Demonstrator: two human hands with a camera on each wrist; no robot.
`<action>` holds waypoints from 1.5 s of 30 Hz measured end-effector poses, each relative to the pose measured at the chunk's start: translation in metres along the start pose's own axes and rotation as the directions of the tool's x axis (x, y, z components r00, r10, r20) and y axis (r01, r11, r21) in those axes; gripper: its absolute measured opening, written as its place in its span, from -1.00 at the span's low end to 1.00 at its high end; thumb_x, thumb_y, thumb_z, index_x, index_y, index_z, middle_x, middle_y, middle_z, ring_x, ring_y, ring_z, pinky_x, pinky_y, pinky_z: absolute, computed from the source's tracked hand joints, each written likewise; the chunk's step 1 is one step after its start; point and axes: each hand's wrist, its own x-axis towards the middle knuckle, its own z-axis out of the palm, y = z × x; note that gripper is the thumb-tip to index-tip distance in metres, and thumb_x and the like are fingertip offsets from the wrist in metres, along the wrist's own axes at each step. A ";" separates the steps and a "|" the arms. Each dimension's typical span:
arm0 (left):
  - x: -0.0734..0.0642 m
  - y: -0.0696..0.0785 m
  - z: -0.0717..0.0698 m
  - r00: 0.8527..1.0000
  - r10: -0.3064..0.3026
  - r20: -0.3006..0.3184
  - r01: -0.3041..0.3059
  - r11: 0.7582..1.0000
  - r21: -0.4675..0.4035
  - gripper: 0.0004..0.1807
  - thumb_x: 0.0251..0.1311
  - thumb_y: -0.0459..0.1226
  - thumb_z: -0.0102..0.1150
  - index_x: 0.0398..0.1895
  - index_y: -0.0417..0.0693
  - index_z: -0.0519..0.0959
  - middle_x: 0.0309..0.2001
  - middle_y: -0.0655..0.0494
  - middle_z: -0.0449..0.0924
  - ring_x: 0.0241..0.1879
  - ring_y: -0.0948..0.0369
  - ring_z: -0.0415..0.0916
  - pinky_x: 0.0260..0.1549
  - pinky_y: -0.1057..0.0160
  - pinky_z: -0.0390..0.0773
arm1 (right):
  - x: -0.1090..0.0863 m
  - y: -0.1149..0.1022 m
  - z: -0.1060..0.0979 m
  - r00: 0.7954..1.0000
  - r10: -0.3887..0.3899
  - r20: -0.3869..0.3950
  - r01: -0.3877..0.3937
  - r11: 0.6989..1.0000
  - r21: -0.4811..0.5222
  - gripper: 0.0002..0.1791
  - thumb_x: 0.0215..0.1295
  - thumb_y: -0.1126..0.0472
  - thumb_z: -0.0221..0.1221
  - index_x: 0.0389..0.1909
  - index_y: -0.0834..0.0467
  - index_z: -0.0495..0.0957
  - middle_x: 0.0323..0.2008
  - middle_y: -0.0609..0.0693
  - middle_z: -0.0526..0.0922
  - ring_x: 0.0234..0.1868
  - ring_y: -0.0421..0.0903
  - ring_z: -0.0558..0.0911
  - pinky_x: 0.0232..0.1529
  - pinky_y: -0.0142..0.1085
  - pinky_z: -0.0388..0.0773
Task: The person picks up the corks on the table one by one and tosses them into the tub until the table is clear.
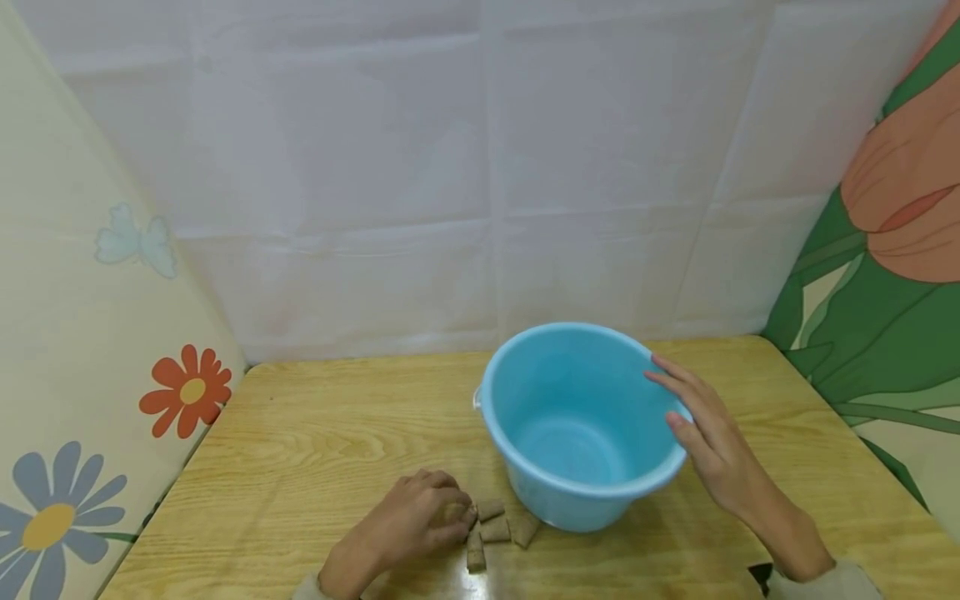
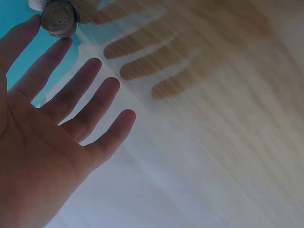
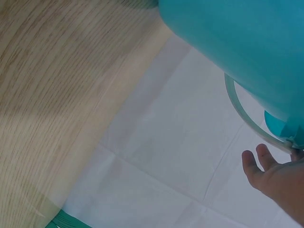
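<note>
A light blue plastic bucket [image 1: 573, 500] stands upright on the wooden table, its inside bare to the bottom. Several brown tapered cork stoppers [image 1: 495, 529] lie loose by its front left. Over their left side is my left hand [image 1: 412, 521]. Between its thumb and index fingertips it pinches one round-ended cork [image 2: 58, 18], the other fingers spread apart. My right hand [image 1: 712, 442] rests at the bucket's right rim, its fingers fairly straight and the fingertips right at the edge. The right wrist view shows the bucket's curved handle [image 3: 244, 114] hanging near that hand.
The wooden table [image 1: 337, 417] meets a white creased sheet [image 1: 337, 167] at the back. Panels with painted flowers [image 1: 191, 392] stand along the left and right sides. A small dark object [image 1: 761, 575] shows beside the right sleeve.
</note>
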 end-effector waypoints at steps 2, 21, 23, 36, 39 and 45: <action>-0.001 0.000 0.000 1.000 -0.004 0.008 0.004 1.000 -0.008 -0.72 0.23 0.00 0.27 -0.04 0.21 0.69 -0.01 0.22 0.64 0.04 0.15 0.53 0.01 -0.05 0.54 | 0.000 0.000 0.000 1.000 -0.001 -0.001 0.001 1.000 0.002 -0.46 0.42 0.42 -0.10 0.40 0.13 0.35 0.50 0.10 0.21 0.48 -0.39 0.09 0.28 -0.63 0.01; -0.006 -0.001 -0.001 0.999 -0.025 0.044 0.026 0.999 -0.034 -0.66 0.12 -0.06 0.38 0.00 0.27 0.66 0.02 0.24 0.62 0.07 0.13 0.53 0.04 -0.09 0.51 | -0.003 0.001 0.003 1.000 0.012 -0.003 -0.012 1.000 -0.006 -0.45 0.42 0.41 -0.10 0.40 0.09 0.35 0.49 0.11 0.22 0.48 -0.40 0.08 0.29 -0.63 -0.01; -0.006 -0.002 -0.001 1.000 -0.018 0.023 0.019 0.999 -0.028 -0.67 0.14 -0.06 0.36 0.00 0.25 0.66 0.02 0.23 0.63 0.07 0.13 0.54 0.04 -0.10 0.52 | -0.003 0.001 0.003 1.000 0.011 -0.001 -0.011 1.000 -0.004 -0.45 0.42 0.41 -0.10 0.41 0.08 0.35 0.50 0.08 0.21 0.48 -0.40 0.08 0.29 -0.63 -0.01; -0.004 -0.005 -0.005 0.997 0.011 -0.080 -0.010 1.000 0.014 -0.66 0.14 -0.10 0.35 0.00 0.12 0.64 0.03 0.15 0.65 0.05 0.09 0.58 0.00 -0.09 0.58 | -0.002 0.000 0.002 1.000 0.009 -0.001 -0.009 1.000 -0.005 -0.46 0.42 0.41 -0.10 0.40 0.10 0.35 0.50 0.03 0.21 0.48 -0.41 0.08 0.28 -0.63 -0.01; -0.003 -0.005 -0.007 0.992 0.028 -0.125 -0.025 0.999 0.024 -0.68 0.15 -0.13 0.33 -0.02 0.07 0.64 -0.01 0.16 0.67 0.00 0.13 0.60 0.00 -0.02 0.61 | -0.002 0.000 0.002 1.000 0.006 -0.003 -0.006 1.000 -0.006 -0.46 0.42 0.41 -0.10 0.40 0.11 0.36 0.50 0.05 0.21 0.48 -0.41 0.08 0.28 -0.63 -0.01; 0.000 -0.005 -0.019 0.984 0.015 -0.176 -0.011 1.000 0.020 -0.64 0.13 -0.14 0.39 -0.01 0.02 0.63 -0.02 0.13 0.68 0.01 0.13 0.61 0.03 0.01 0.62 | -0.001 0.001 0.001 1.000 0.002 -0.003 -0.002 1.000 -0.002 -0.46 0.42 0.41 -0.10 0.39 0.13 0.36 0.50 0.05 0.21 0.49 -0.41 0.08 0.29 -0.62 -0.02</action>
